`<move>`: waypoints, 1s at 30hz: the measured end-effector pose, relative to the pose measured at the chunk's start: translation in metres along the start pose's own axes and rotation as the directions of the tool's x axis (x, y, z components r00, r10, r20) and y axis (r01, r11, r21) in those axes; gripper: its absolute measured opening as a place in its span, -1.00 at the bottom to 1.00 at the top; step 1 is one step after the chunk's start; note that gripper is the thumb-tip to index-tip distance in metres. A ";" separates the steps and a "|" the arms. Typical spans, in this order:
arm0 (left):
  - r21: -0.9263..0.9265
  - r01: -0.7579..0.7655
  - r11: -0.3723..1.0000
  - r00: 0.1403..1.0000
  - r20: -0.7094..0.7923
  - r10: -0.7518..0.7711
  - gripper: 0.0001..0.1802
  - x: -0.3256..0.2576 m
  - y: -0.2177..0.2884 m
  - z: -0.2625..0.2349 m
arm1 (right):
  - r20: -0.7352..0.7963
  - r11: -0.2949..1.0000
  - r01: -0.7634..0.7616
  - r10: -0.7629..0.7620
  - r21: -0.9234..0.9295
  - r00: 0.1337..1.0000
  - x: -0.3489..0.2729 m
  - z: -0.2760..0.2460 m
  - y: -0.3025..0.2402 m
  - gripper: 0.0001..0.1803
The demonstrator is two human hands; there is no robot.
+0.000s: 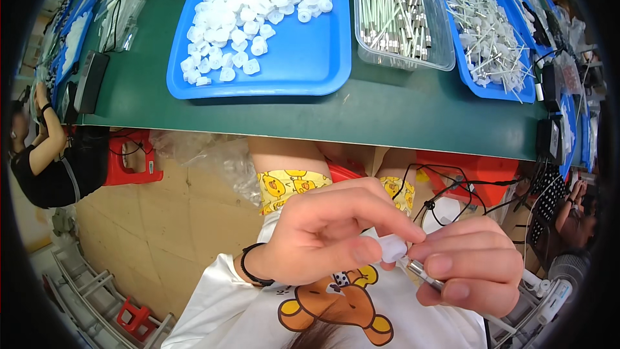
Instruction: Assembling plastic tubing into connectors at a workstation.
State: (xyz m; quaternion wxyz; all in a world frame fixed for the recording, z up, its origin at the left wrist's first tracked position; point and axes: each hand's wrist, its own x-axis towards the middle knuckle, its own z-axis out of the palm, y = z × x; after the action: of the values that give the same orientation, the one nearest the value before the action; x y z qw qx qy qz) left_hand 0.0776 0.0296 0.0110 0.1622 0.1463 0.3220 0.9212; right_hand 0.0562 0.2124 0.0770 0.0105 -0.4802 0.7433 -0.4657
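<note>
Above my lap, near the table's front edge, my two hands meet. My left hand pinches a small translucent white plastic cap between thumb and fingers. Closed around a thin rod with a silver metal end is my right hand. The metal end points at the cap and is close against it; whether it is inside the cap I cannot tell. On the table, a blue tray holds many similar white caps. To its right, a clear plastic box contains thin pale rods with metal ends.
Farther right, another blue tray carries rods with white caps attached. Dark boxes stand along the green table. Black cables hang below the edge at right. Red stools are beneath; co-workers sit at both sides.
</note>
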 end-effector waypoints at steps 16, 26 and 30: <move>0.151 -0.033 0.988 0.975 -0.211 0.065 -0.56 0.000 -0.004 0.005 | -0.043 0.989 0.116 -0.121 -0.091 0.992 -0.004 0.017 0.012 -0.57; 0.155 0.077 0.985 0.973 -0.228 -0.041 -0.50 0.001 0.001 0.008 | -0.024 0.998 -0.050 0.051 0.035 0.998 0.001 0.011 0.010 -0.50; 0.134 0.087 0.987 0.973 -0.224 -0.056 -0.50 0.001 0.000 0.005 | -0.026 0.995 -0.094 0.095 0.041 0.995 0.000 0.012 0.008 -0.51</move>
State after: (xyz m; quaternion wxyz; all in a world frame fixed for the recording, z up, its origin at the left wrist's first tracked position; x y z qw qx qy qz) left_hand 0.0787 0.0326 0.0155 0.1480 0.0433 0.4082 0.8998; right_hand 0.0560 0.2048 0.0646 0.0318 -0.4375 0.7559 -0.4860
